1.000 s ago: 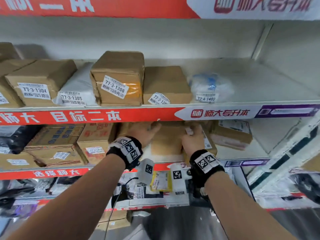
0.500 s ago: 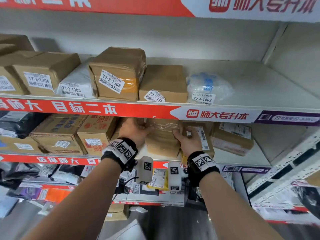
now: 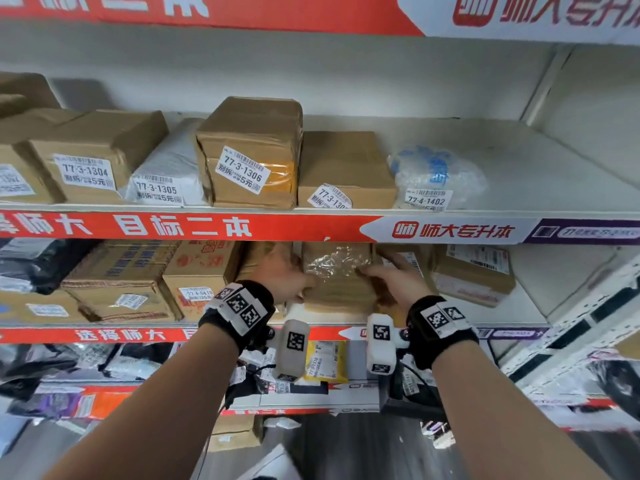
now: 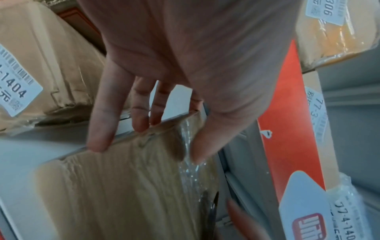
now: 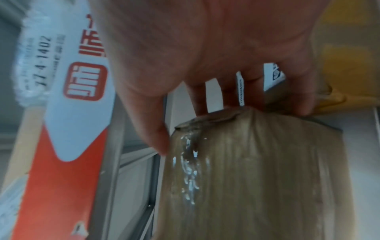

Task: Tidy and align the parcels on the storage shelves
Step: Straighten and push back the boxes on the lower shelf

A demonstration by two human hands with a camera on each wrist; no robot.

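Note:
On the middle shelf [image 3: 519, 306] a flat brown cardboard parcel [image 3: 337, 289] with crinkled clear tape across its face stands on edge, facing me. My left hand [image 3: 291, 275] grips its left side and my right hand [image 3: 391, 278] its right side. The left wrist view shows my left hand [image 4: 146, 144] with fingers behind the parcel [image 4: 123, 186] and its thumb on the taped face. The right wrist view shows the same grip: my right hand [image 5: 226, 125] has its thumb on the front of the parcel [image 5: 257, 178] and its fingers behind the edge.
Brown boxes [image 3: 194, 282] stand close on the left and another box [image 3: 471, 275] on the right of the held parcel. The upper shelf holds labelled parcels [image 3: 249, 154] and a bubble-wrapped one [image 3: 433, 174], with bare shelf [image 3: 554, 168] to its right. Bags fill the lower shelves.
Both hands took hold of the brown parcel on the middle shelf and raised it on edge, so its taped face now shows to me.

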